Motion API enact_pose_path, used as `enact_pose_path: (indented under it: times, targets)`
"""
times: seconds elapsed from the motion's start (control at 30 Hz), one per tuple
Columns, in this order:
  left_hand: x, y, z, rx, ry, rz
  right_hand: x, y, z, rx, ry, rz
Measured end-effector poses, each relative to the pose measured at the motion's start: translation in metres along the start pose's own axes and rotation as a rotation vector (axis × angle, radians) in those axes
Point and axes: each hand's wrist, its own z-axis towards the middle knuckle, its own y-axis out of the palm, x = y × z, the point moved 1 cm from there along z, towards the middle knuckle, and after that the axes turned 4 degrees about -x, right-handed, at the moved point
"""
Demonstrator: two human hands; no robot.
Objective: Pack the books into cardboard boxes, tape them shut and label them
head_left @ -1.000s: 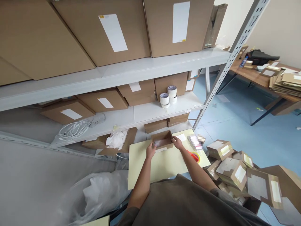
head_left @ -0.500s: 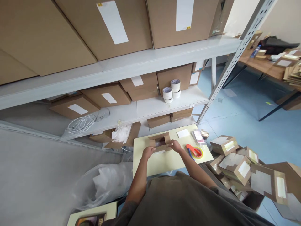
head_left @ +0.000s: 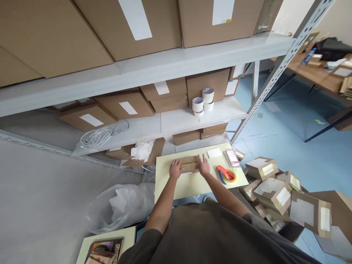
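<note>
A small brown cardboard box [head_left: 189, 164] lies on the pale yellow tabletop [head_left: 173, 189], its two long top flaps folded in and meeting at a seam. My left hand [head_left: 175, 169] is closed over the box's left end, fingers bent on top. At the right end, my right hand [head_left: 203, 165] rests with fingers stretched and spread against the flaps. The box's inside is hidden. Right of my hands lie orange-handled scissors [head_left: 227, 173] and a yellow tape roll [head_left: 233, 176]. A white card [head_left: 214, 153] sits near the table's back edge.
A grey shelving rack [head_left: 203, 121] rises behind the table, holding large cartons, white tape rolls [head_left: 208, 95] and a coiled white cable [head_left: 96, 137]. Packed boxes [head_left: 275, 194] are piled at the right. A clear plastic bag [head_left: 123, 207] stands at the left.
The box was open at the top, its inside showing; its long flaps are now folded down. My hands have shifted from pinching its near corners to lying over its ends.
</note>
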Motion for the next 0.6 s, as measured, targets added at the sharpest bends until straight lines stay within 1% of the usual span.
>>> enact_pose_path:
  times: [0.13, 0.2, 0.27, 0.33, 0.4, 0.47, 0.53, 0.6]
  targets:
    - [-0.001, 0.017, -0.010, -0.080, -0.025, 0.033, 0.008, 0.005, -0.004, -0.140, -0.026, -0.007]
    - [0.003, 0.022, -0.007, -0.120, -0.013, 0.060, 0.018, 0.000, -0.008, -0.140, -0.040, 0.005]
    - [0.012, 0.027, -0.002, -0.157, 0.006, 0.091, 0.034, -0.012, -0.014, -0.077, -0.049, 0.008]
    - [0.022, 0.035, 0.002, -0.176, 0.015, 0.133, 0.057, -0.029, -0.022, 0.025, -0.023, -0.001]
    - [0.033, 0.044, 0.003, -0.188, 0.027, 0.191, 0.085, -0.046, -0.035, 0.123, 0.046, -0.020]
    - [0.041, 0.053, 0.000, -0.192, 0.054, 0.248, 0.114, -0.059, -0.049, 0.191, 0.140, -0.035]
    - [0.046, 0.058, -0.002, -0.183, 0.076, 0.288, 0.141, -0.065, -0.063, 0.201, 0.228, -0.031]
    - [0.048, 0.059, -0.002, -0.190, 0.074, 0.308, 0.162, -0.065, -0.074, 0.187, 0.256, -0.014]
